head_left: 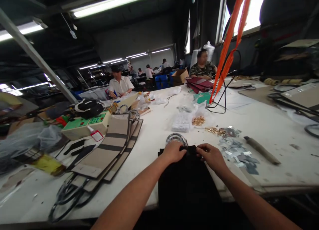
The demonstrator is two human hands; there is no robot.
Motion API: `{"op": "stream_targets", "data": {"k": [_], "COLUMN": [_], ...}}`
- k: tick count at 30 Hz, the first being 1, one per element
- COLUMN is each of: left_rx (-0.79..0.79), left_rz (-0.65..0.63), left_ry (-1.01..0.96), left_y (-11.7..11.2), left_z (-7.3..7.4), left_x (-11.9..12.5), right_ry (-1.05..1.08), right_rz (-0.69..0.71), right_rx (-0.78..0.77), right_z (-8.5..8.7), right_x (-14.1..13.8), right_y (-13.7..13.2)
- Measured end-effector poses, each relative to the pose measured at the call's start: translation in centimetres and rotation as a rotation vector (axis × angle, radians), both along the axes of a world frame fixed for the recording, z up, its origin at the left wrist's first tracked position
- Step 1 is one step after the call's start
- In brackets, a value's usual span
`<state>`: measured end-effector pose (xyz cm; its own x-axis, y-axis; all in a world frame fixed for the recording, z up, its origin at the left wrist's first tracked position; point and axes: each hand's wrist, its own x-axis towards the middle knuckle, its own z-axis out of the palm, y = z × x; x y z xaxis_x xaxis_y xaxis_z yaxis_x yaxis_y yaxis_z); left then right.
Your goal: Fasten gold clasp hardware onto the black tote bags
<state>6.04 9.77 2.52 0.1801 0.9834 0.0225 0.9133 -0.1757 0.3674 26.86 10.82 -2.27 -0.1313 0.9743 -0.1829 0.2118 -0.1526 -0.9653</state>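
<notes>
A flat black panel (184, 180), perhaps of fabric or leather, lies over the table's front edge in front of me. My left hand (174, 151) is closed on its far edge, thumb bent over the top. At the same edge, a little to the right, my right hand (209, 155) pinches the black material at the corner with thumb and fingertips. Whether a small part sits between those fingers is too dark to tell. Just beyond my left hand rests a coiled, shiny loop (176, 137), partly hidden by the hand and the panel.
Flat metal plates (239, 153) and a grey-brown rod (261, 150) lie to the right. Brass-coloured fittings (198, 120) sit on plastic beyond. Stacked beige panels (107, 147) with dark handles, and a green-topped machine (87, 123), stand left. An orange strap (225, 47) hangs down. Co-workers (120, 84) sit across.
</notes>
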Motion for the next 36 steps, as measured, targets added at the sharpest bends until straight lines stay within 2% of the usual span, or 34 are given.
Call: {"op": "stream_targets", "data": {"k": [4, 8, 17, 26, 29, 36], "left_rx": [-0.002, -0.031, -0.12, -0.068, -0.04, -0.03], "left_rz": [0.026, 0.067, 0.045, -0.016, -0.016, -0.051], "left_ry": [0.032, 0.026, -0.074, -0.083, -0.082, -0.126], "left_y": [0.5, 1.1, 1.3, -0.1, -0.8, -1.4], "left_z": [-0.6, -0.3, 2.0, 4.1, 4.9, 5.5], "left_x": [0.5, 1.0, 1.0, 1.7, 2.0, 1.4], "right_ry": [-0.147, -0.308, -0.409, -0.571, -0.632, -0.377], "right_rz": [0.073, 0.08, 0.074, 0.05, 0.051, 0.002], "right_rx": [0.046, 0.14, 0.232, 0.357, 0.353, 0.295], "right_z": [0.6, 1.7, 3.6, 4.6, 5.1, 5.3], "right_x": [0.9, 1.2, 0.7, -0.4, -0.7, -0.1], "right_y": [0.4, -0.2, -1.9, -3.3, -3.8, -4.4]}}
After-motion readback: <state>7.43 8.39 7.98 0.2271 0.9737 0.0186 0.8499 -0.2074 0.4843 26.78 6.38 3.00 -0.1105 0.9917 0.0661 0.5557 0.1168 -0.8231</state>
